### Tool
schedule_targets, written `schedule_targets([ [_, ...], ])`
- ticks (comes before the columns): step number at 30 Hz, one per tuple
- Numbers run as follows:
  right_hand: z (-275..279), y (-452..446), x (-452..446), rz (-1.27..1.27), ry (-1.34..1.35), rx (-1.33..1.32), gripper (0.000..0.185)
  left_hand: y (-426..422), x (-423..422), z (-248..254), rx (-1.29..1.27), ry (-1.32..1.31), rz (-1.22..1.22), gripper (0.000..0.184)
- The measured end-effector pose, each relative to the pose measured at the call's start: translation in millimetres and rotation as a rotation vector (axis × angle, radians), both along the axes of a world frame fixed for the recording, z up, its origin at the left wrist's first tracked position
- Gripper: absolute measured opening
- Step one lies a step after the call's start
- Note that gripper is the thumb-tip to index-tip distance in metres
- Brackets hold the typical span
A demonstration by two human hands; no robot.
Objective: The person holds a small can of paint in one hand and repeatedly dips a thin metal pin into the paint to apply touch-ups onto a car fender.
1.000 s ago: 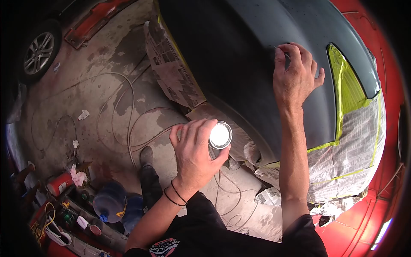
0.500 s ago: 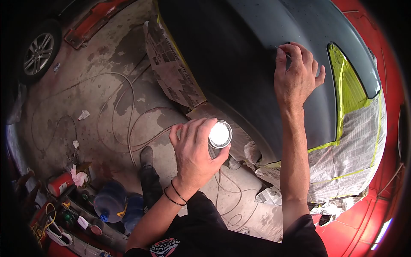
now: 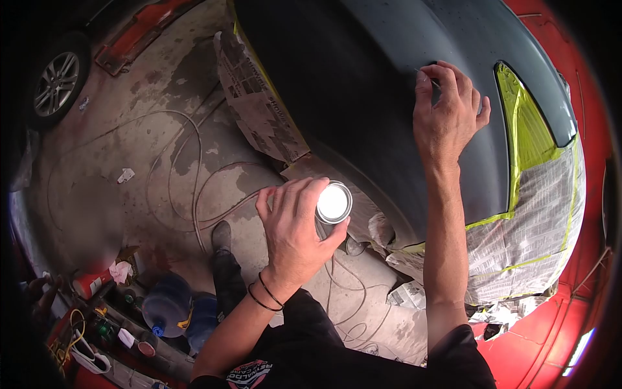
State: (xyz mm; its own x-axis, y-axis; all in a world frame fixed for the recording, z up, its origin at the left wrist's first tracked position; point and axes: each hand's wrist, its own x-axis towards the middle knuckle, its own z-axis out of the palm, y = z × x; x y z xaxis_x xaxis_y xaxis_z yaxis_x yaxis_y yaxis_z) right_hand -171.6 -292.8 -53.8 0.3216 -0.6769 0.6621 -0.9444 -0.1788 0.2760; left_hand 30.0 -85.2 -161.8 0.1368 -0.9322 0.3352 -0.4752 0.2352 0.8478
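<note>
My left hand [image 3: 291,227] is wrapped around a small round metal can [image 3: 334,202] and holds it upright in front of my body. Bright white fills the can's top, and I cannot tell whether that is its contents or glare. Over the dark grey car panel [image 3: 369,123], my right hand [image 3: 447,107] has thumb and index finger pinched together near the surface. A tiny thin sliver shows at those fingertips, too small to name. The other fingers of that hand are curled loosely.
Yellow-green masking tape [image 3: 528,123] and masking paper [image 3: 525,240] cover parts of the car. A hose [image 3: 197,168] loops over the concrete floor. Blue water jugs [image 3: 167,305] stand at lower left, and a wheel [image 3: 58,81] is at upper left.
Both hands stay almost in place, with the can still in my left hand. A blurred patch now covers part of the floor at lower left.
</note>
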Motion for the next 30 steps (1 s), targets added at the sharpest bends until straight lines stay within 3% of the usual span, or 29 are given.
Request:
schedule_targets([
  [21, 2.6, 1.1, 0.9, 0.005, -0.052, 0.023, 0.014, -2.4, 0.7, 2.0, -0.016, 0.000, 0.005, 0.077],
  [27, 12.7, 25.5, 8.7, 0.105, -0.153, 0.063, 0.009, -16.5, 0.1, 8.1, -0.068, -0.012, 0.023, 0.075],
  [30, 23.1, 50.8, 21.6, 0.231, -0.220, 0.210, 0.007, -38.0, 3.1, 13.2, -0.104, -0.036, 0.061, 0.075],
])
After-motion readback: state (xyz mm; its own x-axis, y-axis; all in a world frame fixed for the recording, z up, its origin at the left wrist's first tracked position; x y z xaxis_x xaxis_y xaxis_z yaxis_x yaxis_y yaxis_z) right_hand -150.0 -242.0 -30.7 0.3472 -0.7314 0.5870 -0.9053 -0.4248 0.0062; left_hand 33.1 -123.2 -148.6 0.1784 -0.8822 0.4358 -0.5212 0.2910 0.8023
